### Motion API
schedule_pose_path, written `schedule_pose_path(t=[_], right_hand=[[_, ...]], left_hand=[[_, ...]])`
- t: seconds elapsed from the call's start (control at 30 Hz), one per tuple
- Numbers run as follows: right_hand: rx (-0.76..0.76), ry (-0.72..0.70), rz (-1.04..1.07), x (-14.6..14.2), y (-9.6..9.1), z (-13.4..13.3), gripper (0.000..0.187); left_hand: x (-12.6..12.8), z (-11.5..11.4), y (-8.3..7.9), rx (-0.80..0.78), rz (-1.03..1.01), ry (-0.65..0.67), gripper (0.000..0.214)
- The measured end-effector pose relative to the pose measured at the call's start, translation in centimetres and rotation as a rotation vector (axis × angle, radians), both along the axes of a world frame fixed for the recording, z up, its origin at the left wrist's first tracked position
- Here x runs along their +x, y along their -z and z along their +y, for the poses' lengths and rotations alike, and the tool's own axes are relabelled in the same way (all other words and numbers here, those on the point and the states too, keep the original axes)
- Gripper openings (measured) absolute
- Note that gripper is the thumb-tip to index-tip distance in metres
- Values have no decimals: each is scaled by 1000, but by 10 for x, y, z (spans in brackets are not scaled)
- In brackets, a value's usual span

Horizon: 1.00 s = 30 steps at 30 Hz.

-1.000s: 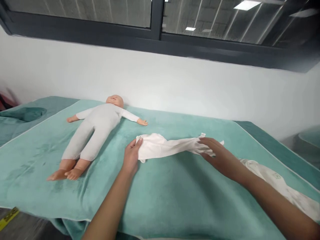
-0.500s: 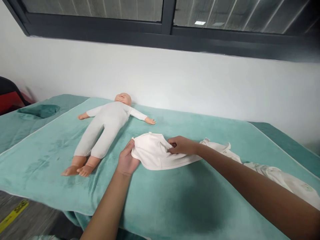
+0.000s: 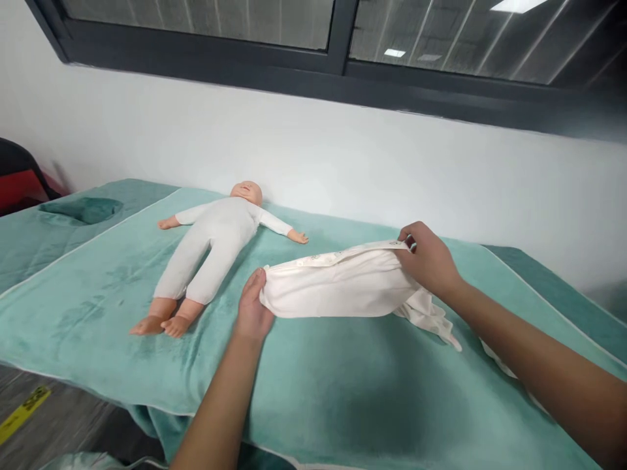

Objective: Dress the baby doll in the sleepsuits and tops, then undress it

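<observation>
A white baby garment [image 3: 337, 287] is stretched between my two hands, raised above the green cover. My left hand [image 3: 253, 307] grips its left end, thumb on top. On the other side my right hand [image 3: 428, 258] pinches the upper edge, where a band with small prints or snaps runs along. Loose cloth from the garment hangs below my right hand. To the left a baby doll [image 3: 215, 228] in a white body suit lies on its back, arms spread, bare feet toward me.
The green plush cover [image 3: 343, 385] spreads over the bed or table. Another white cloth [image 3: 497, 359] lies partly behind my right forearm. A white wall [image 3: 343, 156] and dark window frame [image 3: 337, 39] rise behind. A red and black object [image 3: 22, 179] stands at far left.
My right hand has moved right and up, pulling the garment out longer and straighter. The left hand keeps its hold almost in place. The view has shifted slightly.
</observation>
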State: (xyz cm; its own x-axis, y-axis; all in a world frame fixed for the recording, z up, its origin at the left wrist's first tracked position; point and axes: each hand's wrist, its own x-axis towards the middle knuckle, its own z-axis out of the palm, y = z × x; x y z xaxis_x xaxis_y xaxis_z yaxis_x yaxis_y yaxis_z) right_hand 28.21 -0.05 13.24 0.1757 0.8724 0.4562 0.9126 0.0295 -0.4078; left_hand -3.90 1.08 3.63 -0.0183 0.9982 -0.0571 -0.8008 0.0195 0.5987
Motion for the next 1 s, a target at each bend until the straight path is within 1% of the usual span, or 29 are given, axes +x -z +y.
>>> schedule_pose_path(t=[0.07, 0.13, 0.2, 0.27, 0.3, 0.33, 0.37, 0.4, 0.47, 0.5, 0.53, 0.6, 0.67, 0.73, 0.8, 0.87, 0.93, 1.0], right_hand=[[20, -78, 64, 3, 0, -9, 11], [23, -171, 131, -2, -1, -16, 9], [12, -200, 164, -13, -5, -23, 10], [-7, -199, 171, -29, -10, -27, 12], [-19, -208, 169, -37, -13, -28, 13], [-35, -229, 169, -45, -16, -29, 13], [-48, -261, 172, -52, -19, -30, 12], [-58, -298, 173, -59, -22, -31, 12], [-75, -375, 167, -68, -30, -34, 13], [-80, -406, 160, -70, -34, -36, 14], [-87, -426, 149, -70, -38, -39, 14], [-119, -434, 120, -67, -45, -45, 13], [-185, -421, 94, -62, -50, -53, 13], [-260, -420, 86, -60, -52, -60, 21], [-302, -448, 86, -63, -53, -66, 28], [-314, -491, 93, -70, -54, -71, 34], [-322, -539, 122, -79, -56, -75, 41], [-322, -576, 149, -87, -58, -76, 44]], left_hand=[[0, 1, 3, 4, 106, -27, 27], [0, 3, 2, 38, 289, -88, 29], [3, 3, -3, 117, 580, -184, 29], [12, -1, -14, 249, 886, -241, 37], [18, -4, -21, 334, 1009, -224, 44], [26, -8, -28, 429, 1106, -173, 49], [34, -12, -35, 525, 1179, -98, 49], [43, -16, -41, 611, 1232, -16, 45], [57, -22, -52, 703, 1275, 88, 29], [61, -24, -57, 708, 1267, 100, 21], [63, -25, -61, 689, 1241, 81, 17], [60, -27, -71, 615, 1168, -21, 17], [53, -31, -84, 537, 1103, -158, 20], [45, -37, -100, 498, 1096, -270, 21], [40, -46, -116, 503, 1147, -317, 19], [38, -55, -130, 521, 1208, -331, 18], [37, -63, -140, 534, 1235, -346, 18], [35, -68, -145, 536, 1241, -357, 17]])
